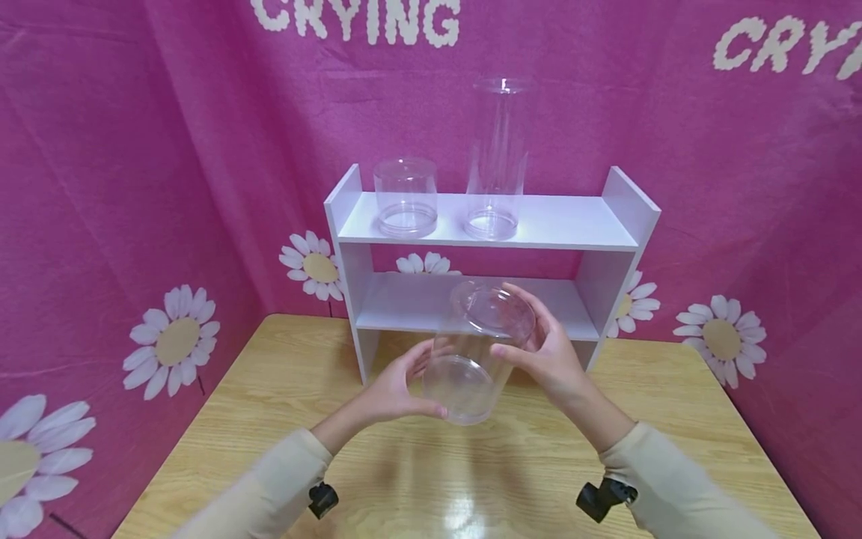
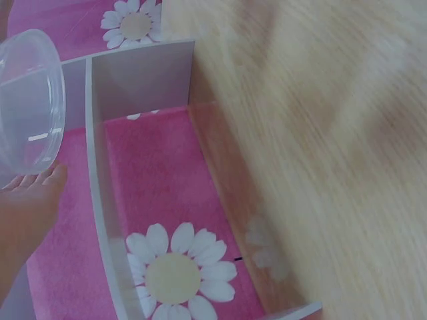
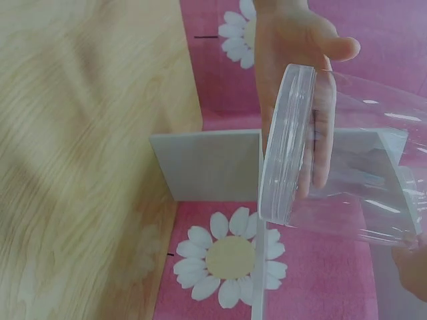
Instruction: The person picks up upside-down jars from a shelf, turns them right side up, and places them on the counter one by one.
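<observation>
A short clear-plastic cylinder (image 1: 406, 196) and a tall clear-plastic cylinder (image 1: 498, 161) stood on the white two-tier rack (image 1: 566, 221), while the left hand (image 1: 397, 389) and right hand (image 1: 555, 355) gripped a tilted clear-plastic jar (image 1: 465, 359) before it, shelving apparently pending.

Shelf unit (image 1: 629, 198): on the table (image 1: 222, 419), before the curtain (image 1: 572, 45).
Upper shelf (image 1: 566, 221): carries the left jar (image 1: 407, 223), toward its left end, and the right jar (image 1: 491, 224), near its middle.
Lower shelf (image 1: 404, 299): under the upper shelf, partly behind the held jar (image 1: 471, 350).
Held jar: before the shelf unit, above the table.
Left hand (image 1: 396, 383): at the held jar's lower left side.
Right hand (image 1: 555, 355): at the held jar's upper right side.
</observation>
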Demonstrator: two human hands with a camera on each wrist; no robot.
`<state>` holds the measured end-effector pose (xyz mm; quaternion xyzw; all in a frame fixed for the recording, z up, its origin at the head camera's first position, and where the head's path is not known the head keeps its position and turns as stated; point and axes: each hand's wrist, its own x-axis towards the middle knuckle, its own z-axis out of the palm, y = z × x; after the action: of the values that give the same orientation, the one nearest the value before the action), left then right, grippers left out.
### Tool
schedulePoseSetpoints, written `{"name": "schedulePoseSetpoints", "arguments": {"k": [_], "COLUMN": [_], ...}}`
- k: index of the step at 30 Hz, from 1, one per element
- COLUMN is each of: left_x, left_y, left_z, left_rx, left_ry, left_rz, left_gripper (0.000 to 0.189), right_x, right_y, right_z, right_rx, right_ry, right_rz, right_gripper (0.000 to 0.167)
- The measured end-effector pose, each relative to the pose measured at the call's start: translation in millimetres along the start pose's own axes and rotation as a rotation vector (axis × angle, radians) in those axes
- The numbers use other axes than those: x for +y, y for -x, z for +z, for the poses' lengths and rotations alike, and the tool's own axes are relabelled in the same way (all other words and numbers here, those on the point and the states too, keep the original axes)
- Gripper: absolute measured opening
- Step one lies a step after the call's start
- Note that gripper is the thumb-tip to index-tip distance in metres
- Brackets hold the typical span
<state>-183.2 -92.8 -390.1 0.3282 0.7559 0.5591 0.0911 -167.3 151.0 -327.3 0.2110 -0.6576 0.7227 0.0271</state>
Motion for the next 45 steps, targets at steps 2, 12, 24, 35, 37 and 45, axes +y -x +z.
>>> {"name": "schedulePoseSetpoints", "arguments": {"k": [2,12,24,35,37,45], "left_x": [-1.3,-5.0,2.2,22.7,25.8,26.2], "left_y": [0.2,4.3,6.9,-0.3,-1.1,-2.6], "left_z": [2.1,9.4,-5.0,-10.5,-9.9,-3.3], "left_rx": [0.004,0.133,0.270,0.224,0.217,0.206], "left_ry": [0.004,-0.078,-0.331,-0.741,-0.797,-1.011], "left_rz": [-0.007,-0.006,-0.084,-0.051,-0.028,0.080], "left_gripper": [0.094,0.084,0.087,0.102,0.102,0.101], "right_x": [1.7,7.0,15.9,12.4,14.3,26.8], "right_y": [-0.3,2.5,4.4,0.4,-0.1,5.7], "right_z": [1.5,0.7,-22.3,-7.4,-2.7,9.5], "right_rx": [-0.003,-0.019,-0.026,-0.129,-0.170,-0.226], "right_ry": [-0.013,-0.008,0.361,1.115,1.262,1.607], "right_rz": [-0.005,0.030,-0.152,-0.595,-0.685,-0.653], "right_gripper": [0.082,0.082,0.094,0.112,0.112,0.116]}}
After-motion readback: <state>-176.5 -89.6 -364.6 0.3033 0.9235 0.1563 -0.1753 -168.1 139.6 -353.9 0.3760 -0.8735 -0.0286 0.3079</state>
